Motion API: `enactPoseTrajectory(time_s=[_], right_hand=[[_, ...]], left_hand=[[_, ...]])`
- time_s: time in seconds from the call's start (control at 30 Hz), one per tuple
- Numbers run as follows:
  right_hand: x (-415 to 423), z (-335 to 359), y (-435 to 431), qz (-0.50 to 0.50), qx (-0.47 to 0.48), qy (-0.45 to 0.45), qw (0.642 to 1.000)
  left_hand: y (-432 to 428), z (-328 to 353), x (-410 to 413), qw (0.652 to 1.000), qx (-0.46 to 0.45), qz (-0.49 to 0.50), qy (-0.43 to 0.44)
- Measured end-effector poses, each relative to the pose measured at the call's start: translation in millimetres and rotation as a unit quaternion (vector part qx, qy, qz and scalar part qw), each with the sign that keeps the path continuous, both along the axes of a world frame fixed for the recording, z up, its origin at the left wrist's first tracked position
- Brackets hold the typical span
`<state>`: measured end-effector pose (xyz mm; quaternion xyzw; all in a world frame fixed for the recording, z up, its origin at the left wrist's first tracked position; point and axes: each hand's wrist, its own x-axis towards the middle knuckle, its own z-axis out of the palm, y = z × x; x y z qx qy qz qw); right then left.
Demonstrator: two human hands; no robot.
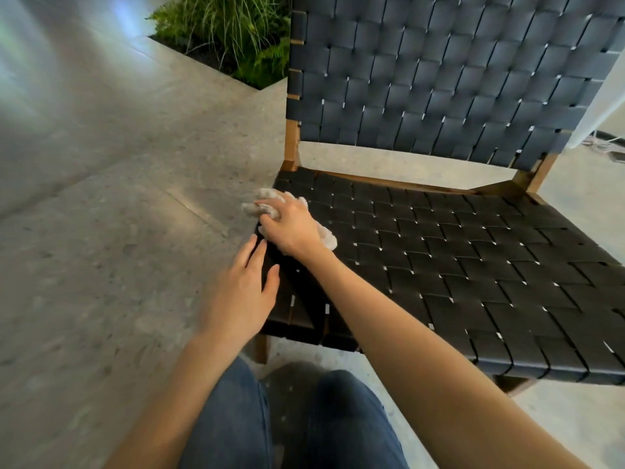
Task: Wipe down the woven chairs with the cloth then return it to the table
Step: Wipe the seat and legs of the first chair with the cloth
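Cloth [253,208] wadded under the right grip [291,225] at the chair's [473,265] left edge.
Its fingers curl round the cloth, pressing it to the weave near the back-left corner; the left grip [241,292] lies flat, empty, on that edge. The cloth looks soft, light and limp: best bunched in the palm.

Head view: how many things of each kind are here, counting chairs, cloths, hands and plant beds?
Chair: 1
Cloth: 1
Hands: 2, the left hand flat on the seat edge and the right hand gripping the cloth
Plant bed: 1
Total: 5
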<state>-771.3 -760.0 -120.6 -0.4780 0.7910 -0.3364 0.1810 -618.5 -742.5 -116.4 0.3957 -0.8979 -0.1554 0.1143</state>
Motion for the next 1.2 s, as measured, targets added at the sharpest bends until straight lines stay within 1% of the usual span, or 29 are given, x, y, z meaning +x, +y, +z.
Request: enactPoseTrajectory(time_s=[0.07,0.17,0.27,0.33,0.4,0.47,0.53,0.63,0.73,0.8,0.9,1.03,1.1,1.2], right_hand=[[-4.9,0.0,16.7,0.009,0.015,0.003,1.000],[-26.6,-6.6,65.0,0.008,0.065,0.058,0.996],[-67.2,-9.2,134.3,-0.082,0.126,0.049,0.987],[-97.0,-7.9,180.1,-0.151,0.182,0.073,0.969],[-113.5,-6.5,208.0,-0.181,0.221,0.105,0.953],[-107.6,-6.1,210.6,-0.173,0.215,0.109,0.955],[-84.0,-4.2,195.8,-0.157,0.172,0.088,0.968],[-33.9,-0.8,154.7,-0.084,0.099,0.046,0.990],[15.7,8.8,102.3,-0.004,0.033,0.016,0.999],[40.4,15.0,76.8,0.017,0.005,0.004,1.000],[52.2,15.4,72.5,-0.011,0.011,0.018,1.000],[27.5,8.4,121.0,-0.029,0.052,0.060,0.996],[1.3,6.6,157.1,-0.077,0.098,0.065,0.990],[-34.8,10.3,209.6,-0.180,0.165,0.089,0.966]], left_hand=[[3.5,3.1,1.1,1.000,0.014,0.010,0.002],[5.9,7.9,0.7,1.000,0.023,0.017,0.002],[9.5,10.6,4.2,1.000,0.010,0.007,0.003],[10.0,11.2,6.4,1.000,0.006,0.003,0.007],[10.5,11.5,7.8,1.000,0.006,0.005,0.014],[14.1,10.8,11.2,0.999,0.006,0.003,0.032],[20.0,8.0,18.7,0.997,0.012,-0.003,0.075],[27.9,2.1,34.8,0.990,0.023,-0.013,0.141],[30.8,-0.6,43.2,0.985,0.027,-0.029,0.166],[30.6,-0.1,43.2,0.985,0.029,-0.036,0.167],[30.8,-0.7,43.2,0.987,0.033,-0.022,0.158],[31.2,-3.4,44.0,0.986,0.038,-0.017,0.163],[31.3,-4.4,44.3,0.985,0.038,-0.015,0.165],[31.4,-5.9,43.9,0.983,0.045,-0.017,0.176]])
